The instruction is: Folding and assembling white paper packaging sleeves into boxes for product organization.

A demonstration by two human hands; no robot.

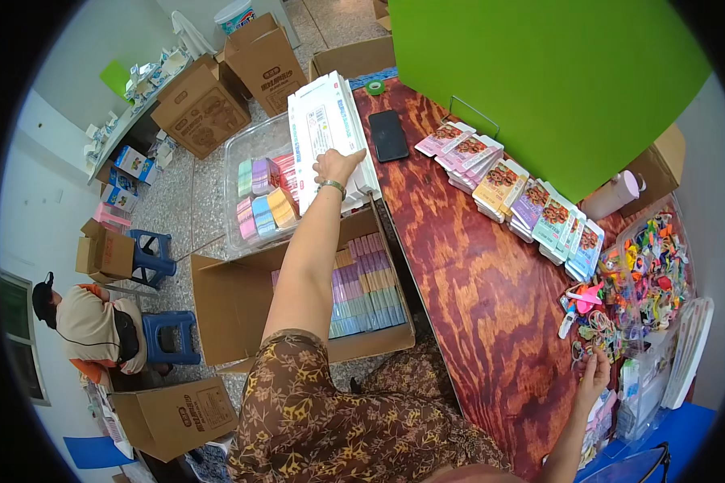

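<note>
My left hand [338, 167] reaches far forward to a stack of flat white boxes [322, 121]. Its fingers curl over the top box and the thumb lies along the right edge. At the right, my right hand [592, 377] is by the near side of a pile of small colourful trinkets [600, 330]. Its fingertips are drawn together, and whatever may be between them is too small to make out. A pink piece [588, 298] lies on the pile just beyond that hand.
Rows of coloured card packs [503, 185] lie along the red wood-grained table [475, 298], near a black phone [389, 135] and green tape [374, 87]. Beside the table, an open carton [225, 322] and a clear bin [235, 229] hold coloured packs. Another person [101, 322] sits at left.
</note>
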